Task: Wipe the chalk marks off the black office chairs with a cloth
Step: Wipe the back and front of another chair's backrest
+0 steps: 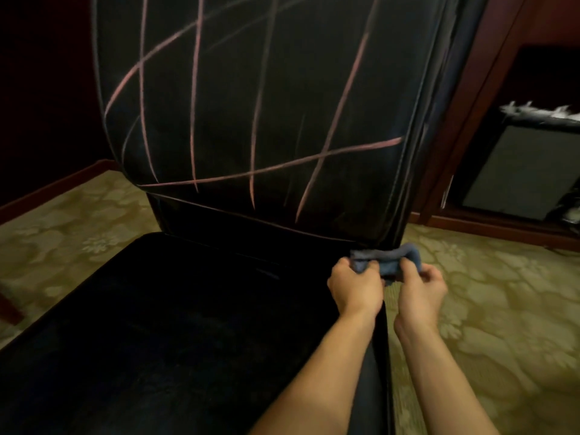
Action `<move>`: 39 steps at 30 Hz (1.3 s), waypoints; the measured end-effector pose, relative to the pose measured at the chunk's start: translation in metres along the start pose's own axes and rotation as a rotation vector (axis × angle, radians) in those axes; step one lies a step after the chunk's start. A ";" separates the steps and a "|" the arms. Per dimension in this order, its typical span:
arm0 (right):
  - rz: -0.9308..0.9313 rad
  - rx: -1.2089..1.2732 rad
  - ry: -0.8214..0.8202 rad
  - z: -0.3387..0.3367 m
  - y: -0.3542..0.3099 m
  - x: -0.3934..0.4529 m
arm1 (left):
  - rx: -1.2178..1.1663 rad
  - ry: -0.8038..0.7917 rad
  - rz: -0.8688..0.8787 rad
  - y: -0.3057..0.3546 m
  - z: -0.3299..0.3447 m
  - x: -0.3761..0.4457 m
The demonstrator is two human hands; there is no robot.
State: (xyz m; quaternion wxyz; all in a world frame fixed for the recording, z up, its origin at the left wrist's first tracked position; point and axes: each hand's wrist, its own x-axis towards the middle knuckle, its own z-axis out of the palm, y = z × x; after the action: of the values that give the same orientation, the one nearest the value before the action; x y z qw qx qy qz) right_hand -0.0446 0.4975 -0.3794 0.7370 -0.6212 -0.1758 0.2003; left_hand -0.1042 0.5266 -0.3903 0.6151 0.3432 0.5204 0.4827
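A black office chair fills the view. Its tall backrest [266,98] is crossed by several pink chalk lines [332,120], some upright and some slanting. The seat [175,324] below looks dark with no marks that I can make out. A small blue-grey cloth [386,257] is bunched at the seat's rear right corner, beside the foot of the backrest. My left hand [356,285] grips its left end and my right hand [419,288] grips its right end, so the cloth stretches between them.
Patterned yellow-green carpet [489,309] surrounds the chair. A dark wooden cabinet [470,89] stands at the right with a black box-like appliance [521,171] in its recess. A wooden skirting board [53,186] runs along the left wall.
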 end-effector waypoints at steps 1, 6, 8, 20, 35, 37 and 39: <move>-0.006 -0.007 -0.028 0.001 0.001 0.003 | -0.023 0.021 -0.012 -0.002 0.001 0.001; -0.024 -0.070 -0.161 0.001 0.021 -0.009 | -0.026 0.073 0.022 -0.003 -0.017 0.003; -0.024 -0.072 -0.193 -0.002 0.028 -0.017 | -0.019 0.079 0.039 -0.003 -0.026 0.002; -0.147 -0.203 -0.134 -0.021 0.028 -0.044 | 0.028 0.030 0.127 -0.010 -0.040 -0.030; -0.138 -0.114 0.086 -0.066 0.023 -0.095 | 0.106 -0.057 0.184 -0.022 -0.047 -0.077; -0.144 -0.102 0.097 -0.069 0.022 -0.100 | 0.078 -0.096 0.168 -0.024 -0.050 -0.081; -0.151 -0.105 0.098 -0.072 0.024 -0.105 | 0.054 -0.134 0.181 -0.023 -0.053 -0.086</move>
State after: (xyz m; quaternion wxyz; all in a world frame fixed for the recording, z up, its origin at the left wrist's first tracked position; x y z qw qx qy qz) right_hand -0.0997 0.3865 -0.4156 0.7241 -0.6530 -0.1959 0.1042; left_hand -0.1494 0.4334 -0.3971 0.5929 0.4368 0.4578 0.4981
